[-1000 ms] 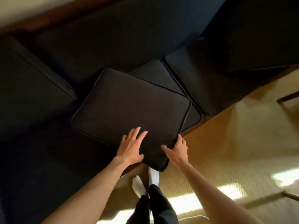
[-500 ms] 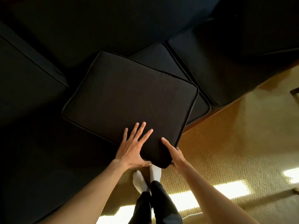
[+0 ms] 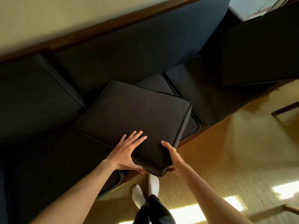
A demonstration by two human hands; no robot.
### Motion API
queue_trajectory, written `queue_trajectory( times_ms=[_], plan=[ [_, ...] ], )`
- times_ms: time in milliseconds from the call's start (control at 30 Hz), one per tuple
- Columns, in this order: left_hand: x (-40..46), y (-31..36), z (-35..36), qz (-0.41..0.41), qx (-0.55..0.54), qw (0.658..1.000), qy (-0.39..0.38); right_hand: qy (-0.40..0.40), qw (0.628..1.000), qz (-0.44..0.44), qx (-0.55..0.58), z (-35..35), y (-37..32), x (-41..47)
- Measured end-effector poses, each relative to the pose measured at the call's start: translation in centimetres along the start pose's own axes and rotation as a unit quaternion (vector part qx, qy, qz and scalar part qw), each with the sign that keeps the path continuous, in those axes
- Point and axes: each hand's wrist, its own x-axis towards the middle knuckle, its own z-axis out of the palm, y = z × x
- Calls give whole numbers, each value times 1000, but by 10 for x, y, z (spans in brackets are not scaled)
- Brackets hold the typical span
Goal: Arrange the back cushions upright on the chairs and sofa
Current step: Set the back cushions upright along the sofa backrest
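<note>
A square black back cushion [image 3: 134,113] lies flat and skewed on the dark sofa seat [image 3: 207,97], its near corner hanging past the seat's front edge. My left hand [image 3: 127,151] presses on its top with fingers spread and the thumb hooked under the near edge. My right hand [image 3: 173,157] grips the near corner, thumb on top and fingers underneath. That corner is raised slightly off the seat. An upright back cushion [image 3: 137,52] stands against the sofa's wooden back rail. Another dark cushion [image 3: 32,94] sits at the left.
The sofa's wooden front rail [image 3: 215,128] runs diagonally to the right. Tan carpet [image 3: 234,159] with sunlit patches covers the floor. My feet in white socks [image 3: 145,189] stand just in front of the sofa. A dark cushioned chair [image 3: 262,50] is at the upper right.
Both hands went from resting on top of the cushion to gripping its near corner, fingers curling under. The corner has lifted a little, and my view has tilted up toward the sofa back.
</note>
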Motion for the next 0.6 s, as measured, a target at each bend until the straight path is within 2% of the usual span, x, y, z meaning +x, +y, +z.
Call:
queue_trajectory(
  times_ms=[167, 467, 533, 600],
  plan=[
    [-27, 21, -75, -12, -57, 998, 32, -2, 999, -47, -25, -1, -61, -75],
    [-69, 50, -173, -69, -132, 971, 189, -10, 994, -91, -67, 42, -186, -180],
    [-64, 49, -191, -83, -138, 963, 217, -51, 994, -83, -40, 50, -212, -187],
    [-56, 46, -205, -98, -132, 956, 242, -125, 989, -78, -3, 52, -236, -197]
  ],
)
